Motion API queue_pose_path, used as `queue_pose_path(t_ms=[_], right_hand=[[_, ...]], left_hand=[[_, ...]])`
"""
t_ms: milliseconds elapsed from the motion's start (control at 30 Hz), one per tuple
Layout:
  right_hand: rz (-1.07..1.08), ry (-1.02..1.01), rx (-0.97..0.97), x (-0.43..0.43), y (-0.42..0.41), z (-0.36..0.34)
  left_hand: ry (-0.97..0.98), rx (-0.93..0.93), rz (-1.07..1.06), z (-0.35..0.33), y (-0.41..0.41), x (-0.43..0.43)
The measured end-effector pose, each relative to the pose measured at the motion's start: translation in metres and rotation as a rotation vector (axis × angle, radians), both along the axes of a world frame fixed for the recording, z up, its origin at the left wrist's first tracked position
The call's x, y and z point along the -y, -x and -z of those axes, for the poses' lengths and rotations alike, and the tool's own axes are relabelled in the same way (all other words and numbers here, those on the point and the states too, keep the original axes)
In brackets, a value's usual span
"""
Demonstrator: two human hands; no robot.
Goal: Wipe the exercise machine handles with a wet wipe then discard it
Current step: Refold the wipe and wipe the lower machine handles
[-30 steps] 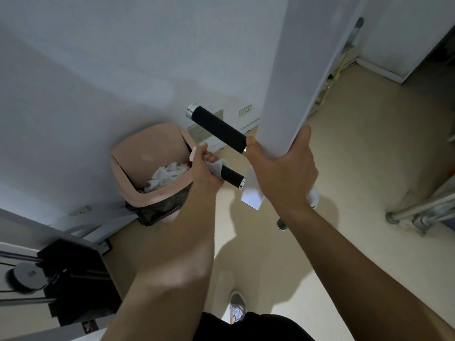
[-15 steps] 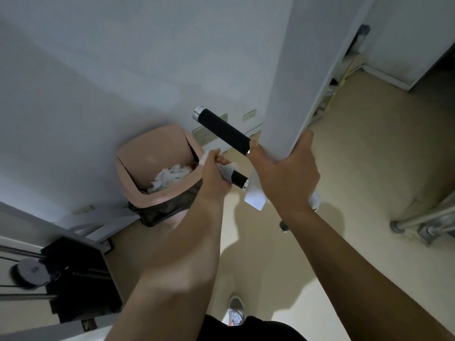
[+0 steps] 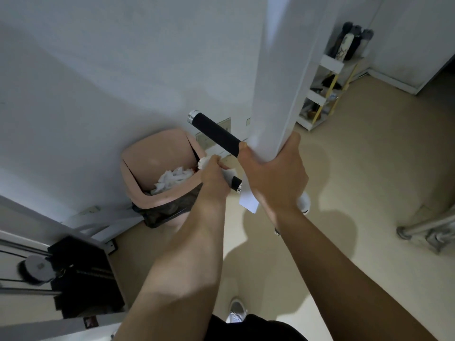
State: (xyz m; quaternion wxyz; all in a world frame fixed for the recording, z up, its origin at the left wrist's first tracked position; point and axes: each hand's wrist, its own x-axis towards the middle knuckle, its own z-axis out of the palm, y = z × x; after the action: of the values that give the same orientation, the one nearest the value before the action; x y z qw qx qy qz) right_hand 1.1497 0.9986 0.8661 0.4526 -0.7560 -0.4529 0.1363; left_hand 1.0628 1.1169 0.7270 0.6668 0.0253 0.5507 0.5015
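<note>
Left hand (image 3: 213,178) curls round the wet wipe (image 3: 230,173), wrapped on the lower handle (image 3: 236,181) above the bin (image 3: 138,190). Right hand (image 3: 273,175) clasps the white post (image 3: 278,82). Limp, light and damp, the wipe likely holds best bunched in the fist.

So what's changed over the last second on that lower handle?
The left hand, holding the wet wipe around the lower handle, slid a little along it toward the white post. The right hand stayed clasped on the post; upper handle and pink bin unchanged.
</note>
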Motion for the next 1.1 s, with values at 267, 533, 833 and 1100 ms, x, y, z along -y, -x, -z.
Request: queue_pose_path(t_ms=[267,533,833,1100], right_hand=[[-0.02,0.017,0.0,0.007,-0.007,0.002],[-0.033,0.016,-0.024,0.01,0.005,0.002],[-0.016,-0.017,0.029,0.018,0.01,0.002],[-0.053,-0.04,-0.003,0.029,0.014,-0.002]], left_hand=[[-0.146,0.125,0.009,0.005,0.012,0.017],[-0.14,-0.104,0.001,0.004,0.002,0.041],[-0.173,-0.46,-0.011,0.042,0.019,0.068],[-0.409,-0.815,0.14,-0.018,0.061,0.115]])
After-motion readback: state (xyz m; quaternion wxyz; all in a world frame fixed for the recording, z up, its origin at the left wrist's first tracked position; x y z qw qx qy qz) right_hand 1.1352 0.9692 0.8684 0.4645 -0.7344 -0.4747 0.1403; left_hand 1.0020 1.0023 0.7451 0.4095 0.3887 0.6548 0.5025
